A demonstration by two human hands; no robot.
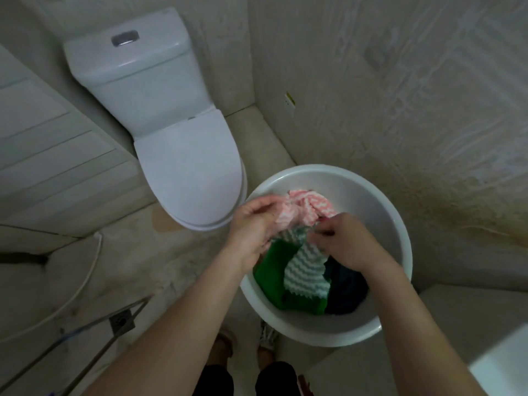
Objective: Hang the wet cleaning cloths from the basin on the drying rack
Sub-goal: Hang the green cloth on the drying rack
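A white round basin (pixel 380 207) stands on the bathroom floor below me. In it lie a plain green cloth (pixel 271 270), a green-and-white zigzag cloth (pixel 305 270) and a dark blue cloth (pixel 345 292). A pink-and-white zigzag cloth (pixel 303 208) is bunched up above them. My left hand (pixel 254 224) grips its left edge. My right hand (pixel 345 241) pinches fabric where the pink cloth meets the green-and-white one. The drying rack's thin metal bars (pixel 94 358) show at the lower left.
A white toilet (pixel 177 132) with its lid down stands just left of the basin. A white hose (pixel 71 292) curves along the floor at the left. Tiled walls close in behind and to the right. My feet (pixel 245 344) are under the basin's near rim.
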